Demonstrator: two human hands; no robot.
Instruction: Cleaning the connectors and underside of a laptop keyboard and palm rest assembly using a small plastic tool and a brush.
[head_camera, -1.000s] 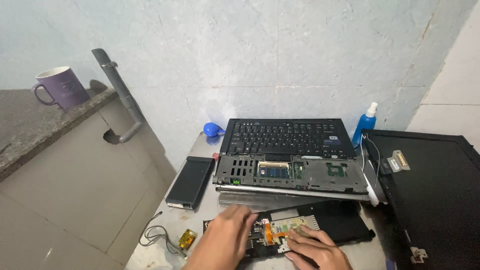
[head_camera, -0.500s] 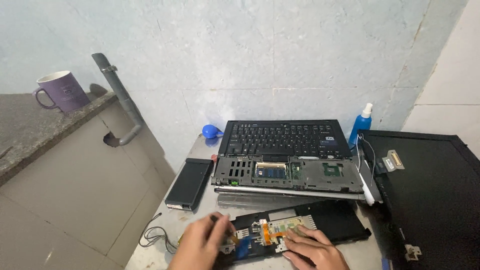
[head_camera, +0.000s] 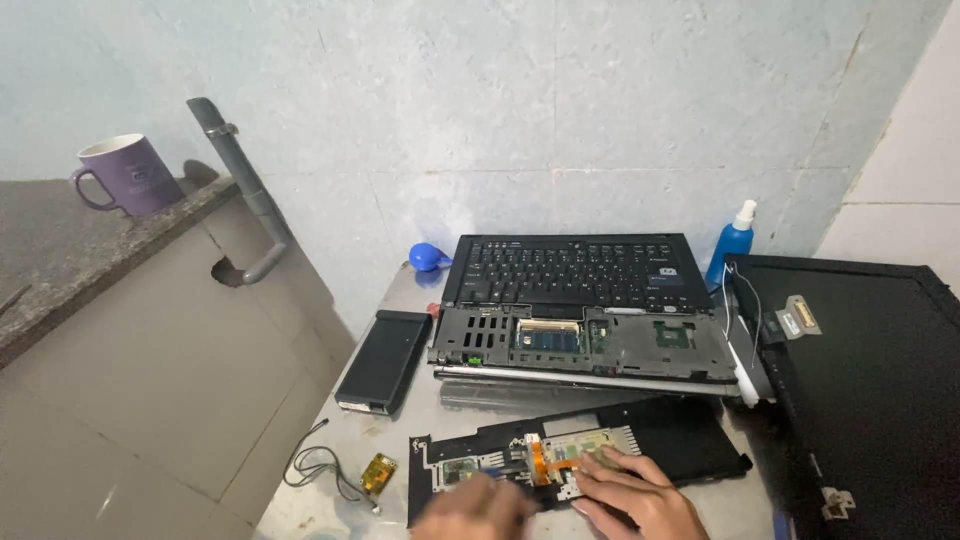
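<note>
On the tabletop (head_camera: 400, 450), the palmrest panel (head_camera: 600, 455) lies nearest the person, with the left hand (head_camera: 475, 510) and right hand (head_camera: 630, 495) resting on it. Behind it sits the laptop base (head_camera: 585, 345), the keyboard (head_camera: 570, 272) propped behind that against the wall. The battery (head_camera: 383, 360) lies left of the base, the screen lid (head_camera: 870, 380) right, and the spray bottle (head_camera: 733, 245) stands behind the lid's corner.

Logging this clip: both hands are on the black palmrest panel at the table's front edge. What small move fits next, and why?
Probably lift the orange ribbon cable free: the right hand pins the palmrest panel flat, while the blurred left hand sits beside that cable.
</note>
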